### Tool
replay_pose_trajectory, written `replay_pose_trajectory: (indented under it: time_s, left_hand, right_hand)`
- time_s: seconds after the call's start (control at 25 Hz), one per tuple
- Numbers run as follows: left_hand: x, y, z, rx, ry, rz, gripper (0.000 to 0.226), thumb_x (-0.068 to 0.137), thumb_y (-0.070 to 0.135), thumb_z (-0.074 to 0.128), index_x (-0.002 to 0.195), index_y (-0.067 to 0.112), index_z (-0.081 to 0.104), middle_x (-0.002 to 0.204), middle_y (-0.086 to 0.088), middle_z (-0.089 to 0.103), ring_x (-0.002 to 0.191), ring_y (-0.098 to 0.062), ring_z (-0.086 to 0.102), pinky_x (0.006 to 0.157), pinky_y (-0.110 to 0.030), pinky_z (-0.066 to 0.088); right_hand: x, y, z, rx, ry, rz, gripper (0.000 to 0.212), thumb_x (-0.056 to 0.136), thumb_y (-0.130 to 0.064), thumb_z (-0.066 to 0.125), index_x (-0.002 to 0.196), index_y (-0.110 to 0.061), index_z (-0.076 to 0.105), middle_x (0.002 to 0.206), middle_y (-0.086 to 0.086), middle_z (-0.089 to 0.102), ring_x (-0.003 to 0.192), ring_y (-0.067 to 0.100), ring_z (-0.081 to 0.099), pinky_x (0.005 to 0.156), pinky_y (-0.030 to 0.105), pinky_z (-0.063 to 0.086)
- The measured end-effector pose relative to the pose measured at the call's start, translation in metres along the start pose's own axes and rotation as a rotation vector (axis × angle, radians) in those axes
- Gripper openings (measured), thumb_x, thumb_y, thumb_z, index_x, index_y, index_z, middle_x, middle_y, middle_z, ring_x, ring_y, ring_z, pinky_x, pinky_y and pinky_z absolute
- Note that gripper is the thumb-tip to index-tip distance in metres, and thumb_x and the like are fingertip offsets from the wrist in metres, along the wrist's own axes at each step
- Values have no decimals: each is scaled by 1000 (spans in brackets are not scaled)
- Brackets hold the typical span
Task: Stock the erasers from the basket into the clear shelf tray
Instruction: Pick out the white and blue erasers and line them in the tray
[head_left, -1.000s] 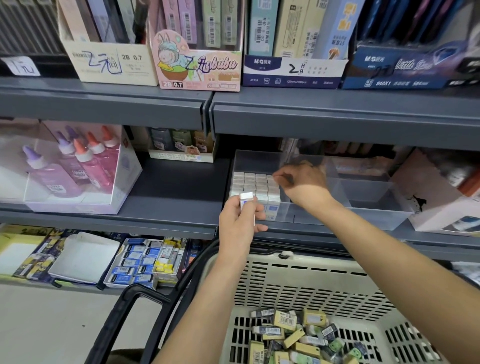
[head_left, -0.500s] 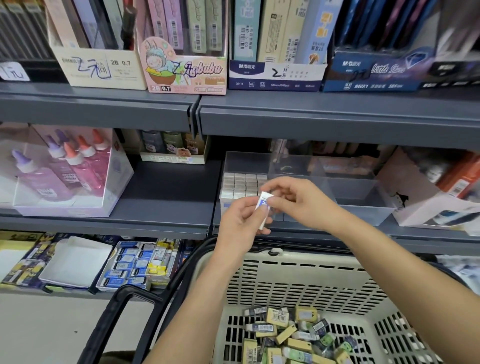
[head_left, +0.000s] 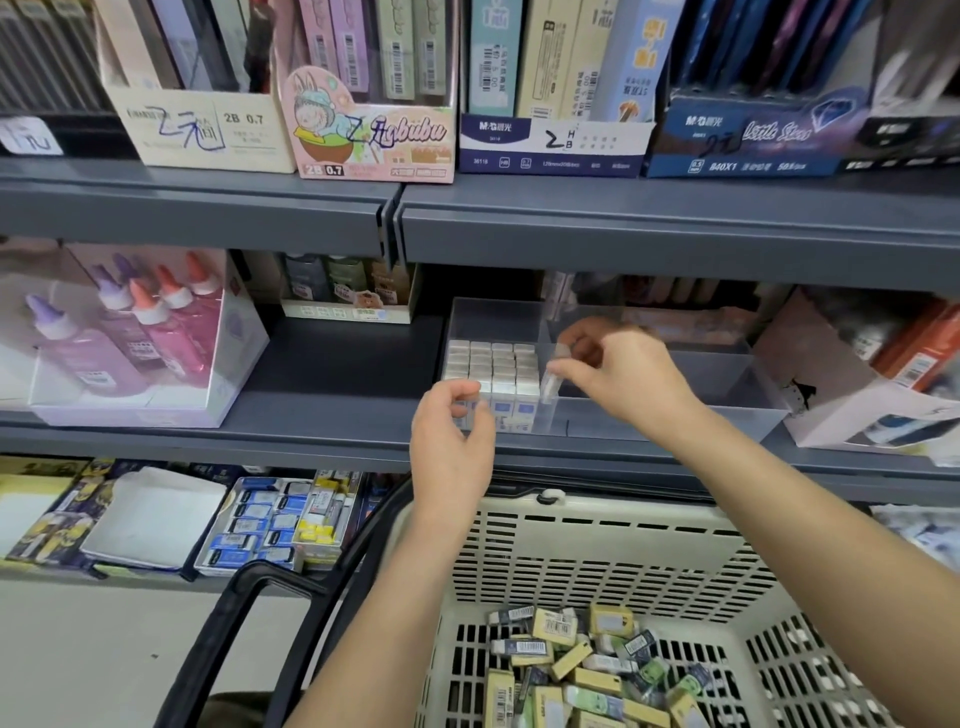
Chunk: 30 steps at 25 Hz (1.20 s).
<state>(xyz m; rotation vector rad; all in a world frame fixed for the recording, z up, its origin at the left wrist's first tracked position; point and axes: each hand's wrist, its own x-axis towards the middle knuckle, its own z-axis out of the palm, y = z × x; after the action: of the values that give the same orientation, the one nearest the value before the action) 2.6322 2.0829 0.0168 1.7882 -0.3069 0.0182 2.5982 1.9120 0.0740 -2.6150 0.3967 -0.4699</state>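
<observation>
The clear shelf tray (head_left: 675, 415) stands on the middle shelf, its left part filled with rows of white erasers (head_left: 493, 366). My right hand (head_left: 618, 374) reaches into the tray and pinches a white eraser (head_left: 551, 382) upright beside the stacked rows. My left hand (head_left: 452, 441) hovers in front of the tray's left corner, fingers loosely curled, holding nothing. Below, the beige basket (head_left: 597, 551) holds several loose erasers (head_left: 571, 665) in yellow, white and green wrappers.
A box of pink and purple glue bottles (head_left: 130, 338) sits on the same shelf to the left. Pencil-lead boxes (head_left: 363, 119) line the upper shelf. The basket's black handle (head_left: 234, 623) hangs at the lower left. A white box (head_left: 857, 400) stands right of the tray.
The eraser passed from my left hand to my right. My right hand carried it into the tray beside the rows. My left hand let go and dropped slightly.
</observation>
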Motion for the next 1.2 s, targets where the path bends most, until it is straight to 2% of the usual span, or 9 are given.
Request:
replay_pose_trajectory:
  time_s: [0.28,0.44,0.6,0.72,0.8,0.88,0.96,1.04,1.2]
  left_hand:
    - [-22,0,14,-9,-95,116,14,90,14,54,95,28,55,86,16,57,79,8,54,65,-7,43]
    - [-48,-2,21,-75,-194,128,22,90,15,55,87,37,54,81,14,60,74,-1,57,62,-12,47]
    - [-82,-16,23,-66,-306,115,16,87,25,53,83,40,55,77,12,61,73,-3,57,64,-13,47]
    - [-105,-39,30,118,-483,48,11,88,25,52,87,37,54,76,14,58,72,-1,56,67,-18,47]
    - [-120,-59,36,222,-585,-60,8,92,21,53,95,27,57,83,14,59,77,-5,57,68,-14,45]
    - [-131,-80,37,336,-701,-173,13,93,21,52,105,20,59,100,5,63,90,-10,57,77,-18,46]
    - [-140,-95,35,485,-824,-172,23,93,21,52,115,17,59,116,1,62,105,-14,56,89,-26,46]
    - [-146,-104,36,631,-943,-37,29,93,21,52,121,21,58,126,2,58,115,-17,51,98,-33,42]
    - [-160,-110,44,816,-1086,199,42,93,21,51,134,22,48,145,3,39,129,-21,35,108,-37,31]
  right_hand:
    - [-8,1,19,-71,-178,-48,32,84,-35,64,108,-14,66,74,-9,51,75,12,48,73,25,41]
    - [-29,3,5,-69,-141,-91,41,83,-32,66,121,-17,60,84,-5,51,77,13,49,76,23,40]
    - [-98,26,-17,101,-8,-66,26,81,-26,68,107,-23,66,74,-13,52,67,8,52,69,10,36]
    - [-159,59,-13,174,-158,67,9,82,-32,64,90,-36,64,73,-15,60,67,0,55,64,8,42]
    - [-192,83,5,113,-429,165,5,85,-34,61,89,-34,64,80,-16,64,73,-4,58,65,11,43]
    - [-214,104,32,-82,-681,202,18,87,-37,59,100,-25,65,93,-8,66,88,8,61,74,23,49]
    - [-229,117,56,-212,-824,236,34,89,-36,58,118,-21,58,114,1,60,103,17,57,83,29,46]
    - [-239,123,75,-223,-853,235,44,90,-32,56,132,-23,47,126,5,50,110,22,53,88,30,45]
    - [-242,121,99,-167,-729,185,45,94,-25,47,138,-35,38,123,6,47,105,24,55,85,33,49]
